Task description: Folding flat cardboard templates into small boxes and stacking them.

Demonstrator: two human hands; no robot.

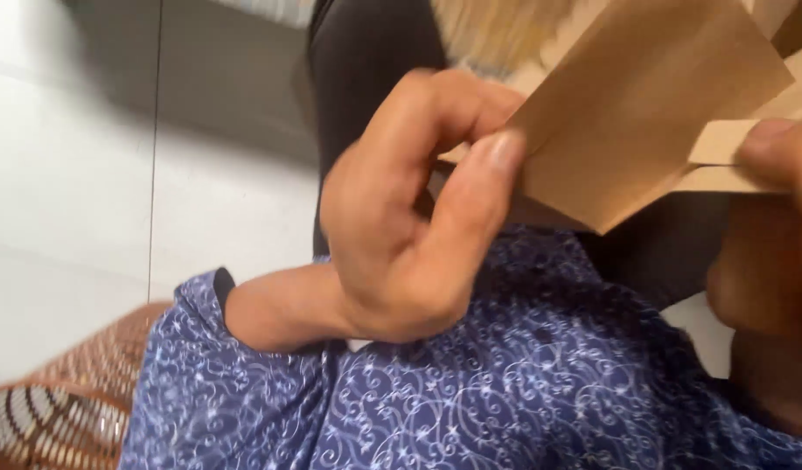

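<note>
A folded piece of brown paper (644, 113), like a bag or envelope, is held up close in front of me. My left hand (409, 218) pinches its lower left corner between thumb and fingers. My right hand (775, 226) at the right edge grips the paper's right side, thumb on a folded flap. The picture is blurred by motion. My blue patterned sleeve (470, 392) fills the bottom of the view.
A woven wicker basket (61, 409) sits at the bottom left. White floor tiles (87, 174) spread to the left. A dark trouser leg (366, 61) runs up the middle behind my hands.
</note>
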